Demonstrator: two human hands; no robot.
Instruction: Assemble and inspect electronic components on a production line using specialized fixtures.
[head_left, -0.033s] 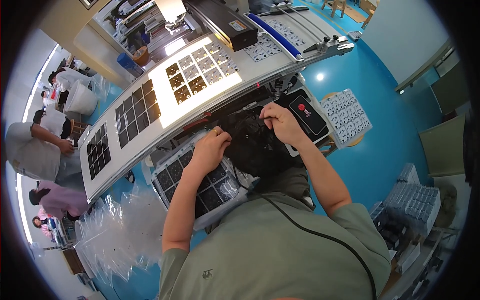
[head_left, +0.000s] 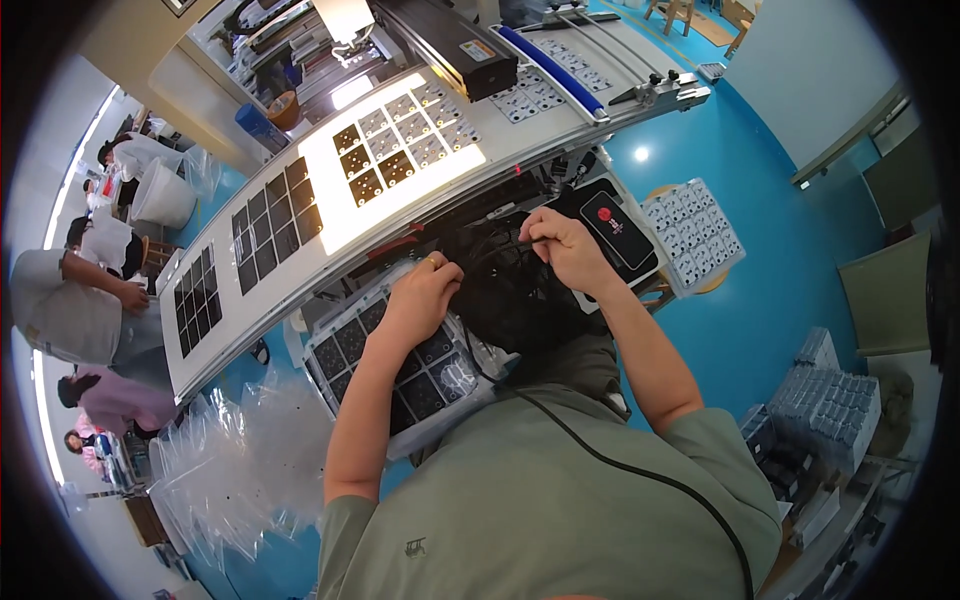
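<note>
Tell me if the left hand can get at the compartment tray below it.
Probably yes. The left hand rests at the black bundle, right above the tray, and nothing lies between them; only the forearm covers part of it.

Cable bundle [head_left: 510, 290]: matt black, rubbery.
Tray [head_left: 400, 370]: glossy clear plastic, dark cells.
Conveyor [head_left: 400, 200]: smooth white, brightly lit.
Bags [head_left: 240, 470]: shiny clear film.
Floor [head_left: 760, 290]: glossy blue.
</note>
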